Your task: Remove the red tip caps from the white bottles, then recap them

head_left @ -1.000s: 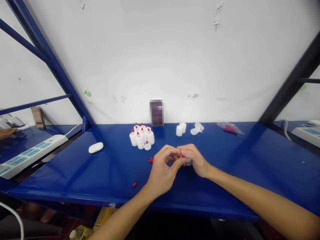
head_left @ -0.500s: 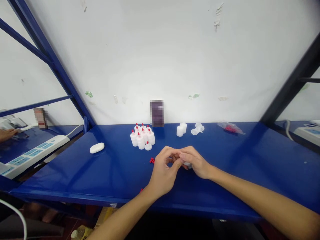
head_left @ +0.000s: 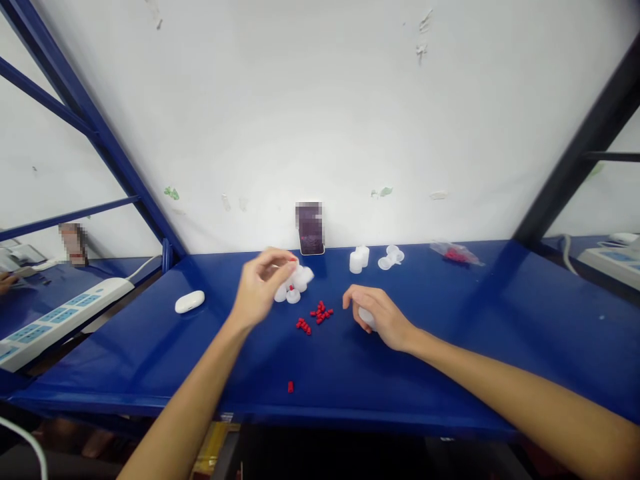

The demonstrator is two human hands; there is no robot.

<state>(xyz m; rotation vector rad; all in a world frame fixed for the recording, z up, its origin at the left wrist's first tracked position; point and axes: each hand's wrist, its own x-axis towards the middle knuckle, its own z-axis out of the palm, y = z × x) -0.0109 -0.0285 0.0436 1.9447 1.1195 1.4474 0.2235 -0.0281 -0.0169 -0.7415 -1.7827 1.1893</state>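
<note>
My left hand (head_left: 263, 283) is at the cluster of white squeeze bottles (head_left: 281, 294), which it partly hides. Its thumb and fingers pinch a white nozzle lid (head_left: 306, 274) with a red tip, slightly blurred. Just in front of the bottles, another red-tipped nozzle lid (head_left: 293, 297) rests on the table. My right hand (head_left: 387, 319) curls around a white bottle (head_left: 367, 317), mostly covered by the fingers. Between the hands lie several small red caps (head_left: 321, 312), with more red caps (head_left: 303, 326) nearer me. A single red cap (head_left: 291, 387) lies close to the front edge.
White bottles (head_left: 356, 262) without lids and clear nozzle lids (head_left: 391, 257) stand at the back of the blue table (head_left: 450, 360). A plastic bag of red caps (head_left: 456, 253) is farther right. A phone (head_left: 311, 229) leans on the wall; a white case (head_left: 190, 302) lies left.
My hands have parted. The left has moved left and up to the bottle cluster with the nozzle lid, uncovering red caps; the right stays nearly in place with the bottle.
</note>
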